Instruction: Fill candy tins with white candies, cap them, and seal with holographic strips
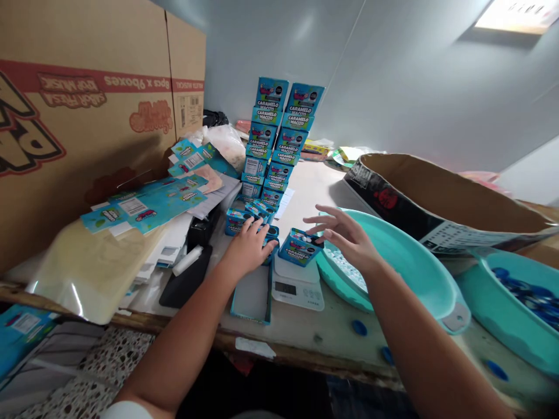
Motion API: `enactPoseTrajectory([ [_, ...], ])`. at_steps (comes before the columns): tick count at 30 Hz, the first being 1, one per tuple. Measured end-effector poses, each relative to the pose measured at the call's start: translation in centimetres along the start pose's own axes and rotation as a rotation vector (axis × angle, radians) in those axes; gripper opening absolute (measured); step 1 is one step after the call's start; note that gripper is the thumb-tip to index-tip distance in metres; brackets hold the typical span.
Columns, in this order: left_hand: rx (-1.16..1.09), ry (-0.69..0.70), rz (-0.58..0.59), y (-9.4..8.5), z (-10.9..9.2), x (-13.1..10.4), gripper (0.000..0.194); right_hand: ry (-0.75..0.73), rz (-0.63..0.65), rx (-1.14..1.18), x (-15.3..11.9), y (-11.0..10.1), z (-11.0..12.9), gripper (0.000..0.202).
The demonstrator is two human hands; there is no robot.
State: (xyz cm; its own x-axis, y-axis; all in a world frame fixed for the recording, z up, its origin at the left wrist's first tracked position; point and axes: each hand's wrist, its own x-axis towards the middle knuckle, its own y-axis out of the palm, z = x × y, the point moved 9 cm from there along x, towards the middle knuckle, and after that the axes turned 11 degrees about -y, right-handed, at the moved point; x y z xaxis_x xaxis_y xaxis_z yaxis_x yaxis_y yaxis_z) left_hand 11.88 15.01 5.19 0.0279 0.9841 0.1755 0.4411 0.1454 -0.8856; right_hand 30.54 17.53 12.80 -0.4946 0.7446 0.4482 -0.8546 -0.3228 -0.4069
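My left hand (250,245) is curled over a small blue box (269,256), its thumb against the right side. That box sits in a shallow open carton tray (252,297), with other small blue boxes at the tray's far end. My right hand (349,237) hovers with fingers apart at the right of another blue box (299,249), which reads "Caramelo Macizo". This box stands on a white digital scale (301,294), with some pieces showing at its top. Under my right hand lie small white pieces (345,267) in a teal basin (402,262).
Two tall stacks of filled display boxes (264,137) stand behind the tray. Flattened blue cartons (148,203) and papers lie left, before a big cardboard box (100,87). On the right are an open black carton (393,203), a teal tub (502,291) and loose blue caps (359,327).
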Motion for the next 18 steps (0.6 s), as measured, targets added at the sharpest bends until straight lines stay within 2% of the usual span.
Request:
enactPoseTrajectory([
  [2,-0.003,0.004,-0.002,0.0,0.0,0.0,0.058,-0.039,-0.066,-0.057,0.0,-0.8,-0.2,0.062],
  [4,-0.008,0.008,-0.008,0.1,0.1,0.0,0.058,-0.052,-0.190,-0.154,0.0,-2.3,-0.9,0.050],
  [7,-0.008,0.012,-0.017,0.1,0.1,0.0,0.056,0.032,-0.320,-0.307,0.4,-4.7,-3.1,0.036],
  [9,-0.006,0.009,-0.013,0.0,0.2,0.0,0.055,0.152,-0.189,-0.404,1.8,-4.5,-5.2,0.037],
  [12,0.004,0.008,-0.004,-0.2,0.1,0.0,0.055,0.291,0.198,-0.484,4.7,-2.2,-8.1,0.038],
  [15,0.014,0.017,-0.007,-0.2,-0.1,0.0,0.054,0.342,0.469,-0.472,7.5,0.4,-9.8,0.026],
  [18,0.010,0.029,-0.027,0.1,-0.2,0.0,0.053,0.371,0.675,-0.452,9.6,3.4,-11.9,0.030],
])
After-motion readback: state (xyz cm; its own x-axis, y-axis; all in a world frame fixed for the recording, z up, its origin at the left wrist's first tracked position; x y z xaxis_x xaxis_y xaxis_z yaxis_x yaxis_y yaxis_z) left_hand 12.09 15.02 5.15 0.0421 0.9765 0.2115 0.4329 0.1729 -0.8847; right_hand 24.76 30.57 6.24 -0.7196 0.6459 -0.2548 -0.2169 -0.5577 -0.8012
